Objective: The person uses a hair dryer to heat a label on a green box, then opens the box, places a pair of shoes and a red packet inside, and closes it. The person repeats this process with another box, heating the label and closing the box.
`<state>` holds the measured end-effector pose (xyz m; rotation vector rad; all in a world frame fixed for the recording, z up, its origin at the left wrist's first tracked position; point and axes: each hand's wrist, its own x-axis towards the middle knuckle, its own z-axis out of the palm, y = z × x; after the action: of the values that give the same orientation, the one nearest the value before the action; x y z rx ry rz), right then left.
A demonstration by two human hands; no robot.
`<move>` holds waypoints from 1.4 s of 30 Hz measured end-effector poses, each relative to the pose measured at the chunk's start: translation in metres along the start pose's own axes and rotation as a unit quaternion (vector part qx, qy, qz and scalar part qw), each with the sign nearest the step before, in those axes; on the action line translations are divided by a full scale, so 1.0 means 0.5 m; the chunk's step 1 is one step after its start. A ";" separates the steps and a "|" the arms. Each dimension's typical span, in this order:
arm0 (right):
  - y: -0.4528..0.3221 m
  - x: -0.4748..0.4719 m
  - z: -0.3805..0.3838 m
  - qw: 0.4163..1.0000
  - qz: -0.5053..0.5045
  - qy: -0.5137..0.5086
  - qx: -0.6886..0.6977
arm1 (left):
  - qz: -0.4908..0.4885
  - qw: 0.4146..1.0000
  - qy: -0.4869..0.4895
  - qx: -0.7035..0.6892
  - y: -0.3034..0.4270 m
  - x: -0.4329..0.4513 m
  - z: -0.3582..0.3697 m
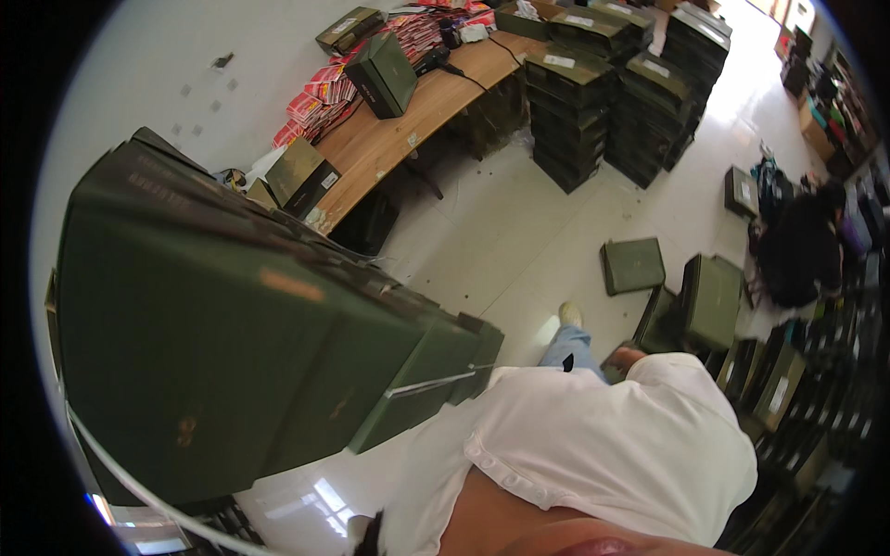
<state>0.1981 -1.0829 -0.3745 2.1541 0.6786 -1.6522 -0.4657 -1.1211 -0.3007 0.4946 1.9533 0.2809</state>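
Observation:
My right hand (625, 358) shows only in part below the white sleeve, low at my side near my jeans. It is close to the green boxes, and whether its fingers hold anything cannot be made out. My left hand is out of view. Close by on the left rises a tall stack of dark green boxes (208, 347), bound in part by a pale strap (431, 384). To the right of my leg, a green box (710, 302) stands tilted against another. A separate green box (633, 265) lies on the tiled floor just beyond.
A wooden table (445, 97) by the wall bears a green box (382, 75), a black hair dryer (432, 61) and heaps of red printed packets (327, 87). Stacked boxes (567, 104) rise at its far end. A person in black (799, 250) crouches at right.

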 end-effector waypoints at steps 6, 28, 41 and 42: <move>-0.103 0.186 -0.290 0.958 -0.216 0.168 0.085 | 0.110 0.971 -0.062 0.203 0.221 0.085 0.386; -0.223 0.262 -0.582 0.971 -0.161 0.158 0.077 | 0.482 0.874 -0.037 -0.050 1.815 0.218 0.635; -0.894 0.075 -0.969 0.837 -0.283 0.313 0.349 | 0.502 0.803 0.207 0.246 2.495 0.377 0.404; -0.914 0.062 -0.983 0.831 -0.306 0.335 0.322 | 0.547 0.771 0.233 0.229 2.489 0.390 0.422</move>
<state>0.3416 -0.4358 -0.2659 3.3542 1.2502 -1.4923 -0.0779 0.0673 -0.0378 2.0625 1.9650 0.7049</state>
